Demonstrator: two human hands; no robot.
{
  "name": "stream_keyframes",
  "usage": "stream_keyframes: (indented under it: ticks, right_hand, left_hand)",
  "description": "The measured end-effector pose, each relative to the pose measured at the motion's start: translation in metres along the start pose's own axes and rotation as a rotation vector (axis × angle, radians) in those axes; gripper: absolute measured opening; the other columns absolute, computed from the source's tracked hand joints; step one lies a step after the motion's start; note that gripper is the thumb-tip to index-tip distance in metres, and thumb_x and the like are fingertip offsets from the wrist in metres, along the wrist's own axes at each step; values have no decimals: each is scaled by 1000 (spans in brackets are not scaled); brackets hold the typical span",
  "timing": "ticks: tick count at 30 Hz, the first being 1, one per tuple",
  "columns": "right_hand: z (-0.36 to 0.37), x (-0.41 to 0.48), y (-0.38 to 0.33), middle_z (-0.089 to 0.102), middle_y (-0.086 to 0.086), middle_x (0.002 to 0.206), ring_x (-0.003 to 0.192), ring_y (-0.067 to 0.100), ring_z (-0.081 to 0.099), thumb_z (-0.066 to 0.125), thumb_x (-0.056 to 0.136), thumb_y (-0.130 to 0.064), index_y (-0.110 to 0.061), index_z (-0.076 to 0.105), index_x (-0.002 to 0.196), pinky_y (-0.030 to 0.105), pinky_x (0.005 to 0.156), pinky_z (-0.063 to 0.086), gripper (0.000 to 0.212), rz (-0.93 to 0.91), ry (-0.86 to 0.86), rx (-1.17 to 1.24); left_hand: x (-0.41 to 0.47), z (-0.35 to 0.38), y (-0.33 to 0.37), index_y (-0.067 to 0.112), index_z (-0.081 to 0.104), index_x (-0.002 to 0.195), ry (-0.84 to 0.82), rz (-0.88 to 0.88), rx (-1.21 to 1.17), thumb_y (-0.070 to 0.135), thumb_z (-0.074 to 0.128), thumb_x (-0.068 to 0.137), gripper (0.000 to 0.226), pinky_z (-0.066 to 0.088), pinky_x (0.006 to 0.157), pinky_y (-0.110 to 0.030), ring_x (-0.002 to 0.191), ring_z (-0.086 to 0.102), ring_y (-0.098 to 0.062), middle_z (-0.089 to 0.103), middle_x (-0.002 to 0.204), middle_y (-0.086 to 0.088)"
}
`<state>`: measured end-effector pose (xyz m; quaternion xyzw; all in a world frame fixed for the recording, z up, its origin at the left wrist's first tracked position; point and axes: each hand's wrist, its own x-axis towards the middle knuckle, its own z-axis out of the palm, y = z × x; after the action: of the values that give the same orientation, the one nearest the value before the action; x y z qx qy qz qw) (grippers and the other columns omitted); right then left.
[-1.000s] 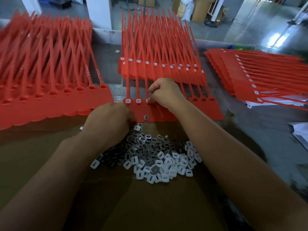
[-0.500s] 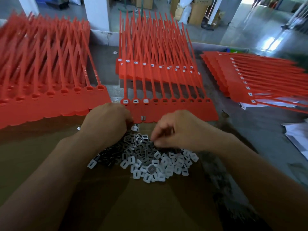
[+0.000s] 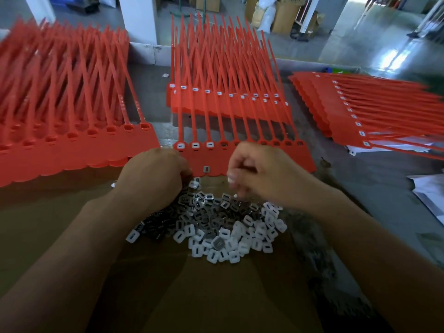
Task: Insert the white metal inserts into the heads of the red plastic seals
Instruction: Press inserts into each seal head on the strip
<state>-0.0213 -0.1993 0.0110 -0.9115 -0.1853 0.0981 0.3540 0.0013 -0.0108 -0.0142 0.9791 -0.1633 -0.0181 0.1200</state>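
A strip of red plastic seals (image 3: 283,159) lies in front of me, heads in a row. Its three leftmost heads hold white inserts (image 3: 195,145); the heads further right (image 3: 276,143) show dark empty slots. One loose insert (image 3: 207,168) lies on the strip's flat part. A pile of white and grey metal inserts (image 3: 223,227) sits on brown cardboard just below. My left hand (image 3: 153,174) is curled into a fist at the strip's near left corner, its contents hidden. My right hand (image 3: 259,174) hovers blurred over the strip's near edge, fingers pinched, a small white bit at the fingertips.
A large stack of red seals (image 3: 72,152) fills the left. Another stack with inserts fitted (image 3: 216,104) lies behind the working strip, and a third (image 3: 348,121) sits at the right. White paper (image 3: 430,191) lies at the right edge. The brown cardboard (image 3: 216,296) reaches toward me.
My right hand went from the strip's heads down into the pile, and has now lifted back toward the strip with fingers pinched. The left hand stayed in place.
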Motion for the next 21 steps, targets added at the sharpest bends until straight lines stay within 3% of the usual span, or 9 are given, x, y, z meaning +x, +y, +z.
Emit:
stream_keyframes:
  ticks: [5,10,13,17,21]
  right_hand:
    - [-18,35,20,63,-6,60,51,-2,59,71,79,-9,-18,57,70,13,52,46,18,131,196,75]
    - [-16,61,35,64,1,69,60,5,64,58,87,-2,-17,51,72,19,56,53,23,181,297,62]
    - [-15,65,37,63,2,68,60,5,65,64,81,2,-18,52,67,20,59,56,27,198,316,14]
    - [-17,65,37,60,-7,58,47,-3,60,72,75,-3,-22,58,63,11,54,51,27,203,331,36]
    - [-17,67,38,63,0,66,60,9,65,68,77,2,-19,60,69,24,67,57,24,260,319,61]
  left_hand:
    - [-1,1,-1,23,70,103,4,24,-7,5,47,83,36,48,87,-39,104,57,-21,62,115,2]
    - [-2,1,-2,26,69,106,16,39,-10,7,49,84,34,48,86,-39,104,58,-21,62,116,2]
    - [-1,1,-2,26,69,105,13,43,7,7,49,84,35,48,85,-39,102,58,-21,62,114,1]
    - [-1,1,-2,26,70,104,9,51,17,8,48,84,35,48,85,-38,101,58,-20,63,113,2]
    - [-1,2,-3,25,70,103,16,53,10,6,49,83,34,49,83,-38,100,59,-20,64,111,2]
